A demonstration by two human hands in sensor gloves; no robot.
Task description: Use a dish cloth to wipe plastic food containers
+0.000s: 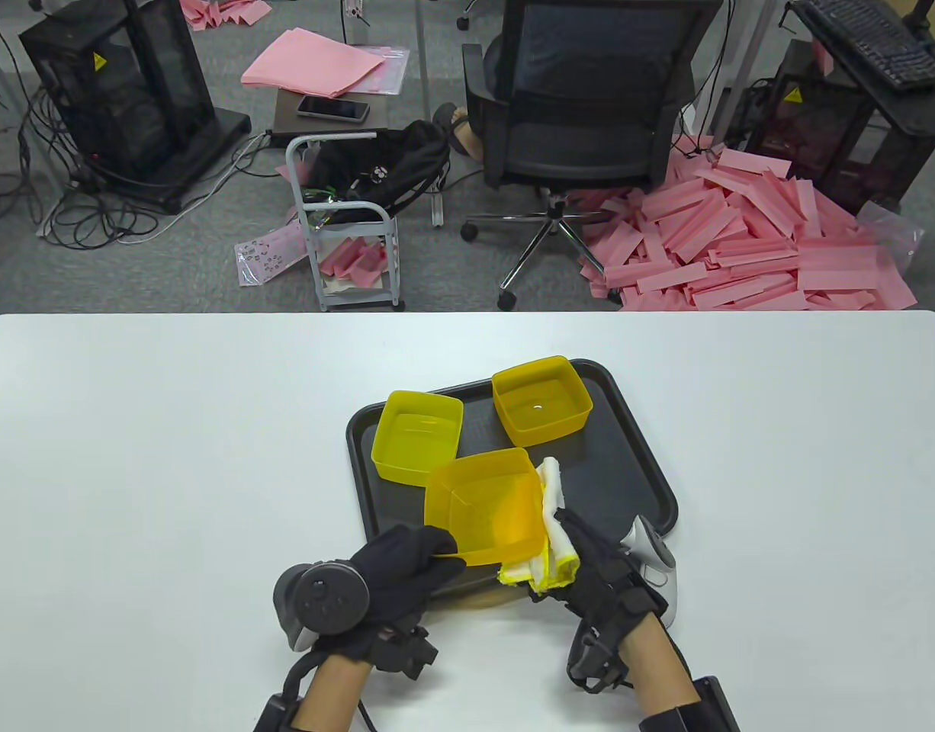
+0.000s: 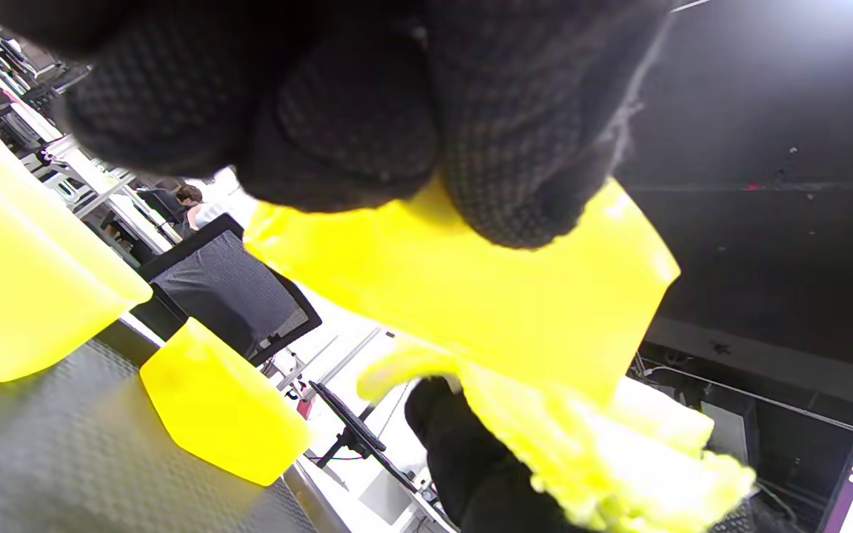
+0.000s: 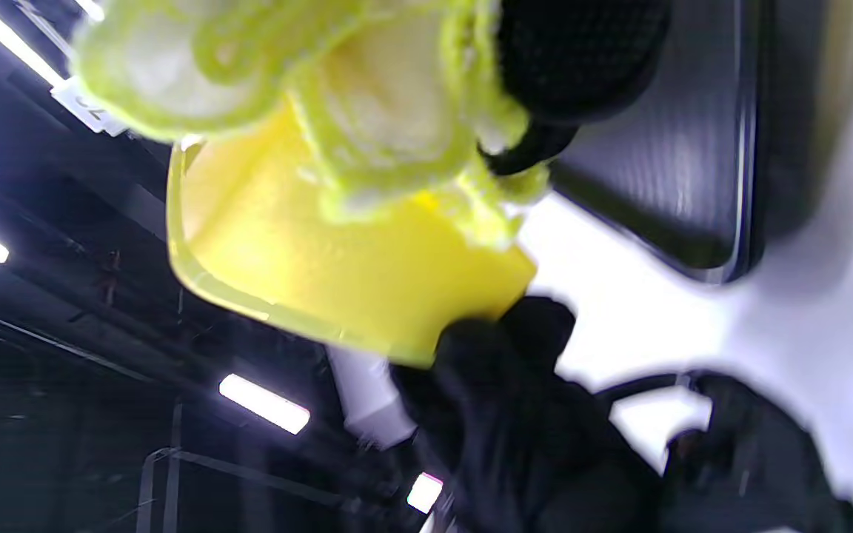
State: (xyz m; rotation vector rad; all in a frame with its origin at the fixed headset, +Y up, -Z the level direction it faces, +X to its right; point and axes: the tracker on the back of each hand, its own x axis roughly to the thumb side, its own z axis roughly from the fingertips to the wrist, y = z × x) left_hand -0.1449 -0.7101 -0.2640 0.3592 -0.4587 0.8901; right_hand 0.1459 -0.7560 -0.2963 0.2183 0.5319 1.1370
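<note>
Tabletop (image 1: 132, 457): you work at its near middle; keep the wiping above it so that a dropped thing lands on it and not on the floor.
Tray (image 1: 635, 488): dark, and it carries the containers; it sits just under your hands, so lift clear of its rim as you turn.
Held container (image 1: 486, 511): yellow plastic, tilted and raised over the tray's near edge; it likely flexes under pressure, so support the wall you rub.
Left hand (image 1: 403, 560): your fingers grip the container's near left corner at the rim; hold firm there and turn it one face at a time.
Right hand (image 1: 593, 560): you hold the cloth bunched against the container's right outer wall; press flat and sweep from rim to base.
Dish cloth (image 1: 551, 534): white with a yellow edge, wadded; spread it, or loose folds may skip the corners.
Other containers: one (image 1: 418, 446) stands just beside the held one, another (image 1: 542, 400) farther back; mind the nearer as you swing.
</note>
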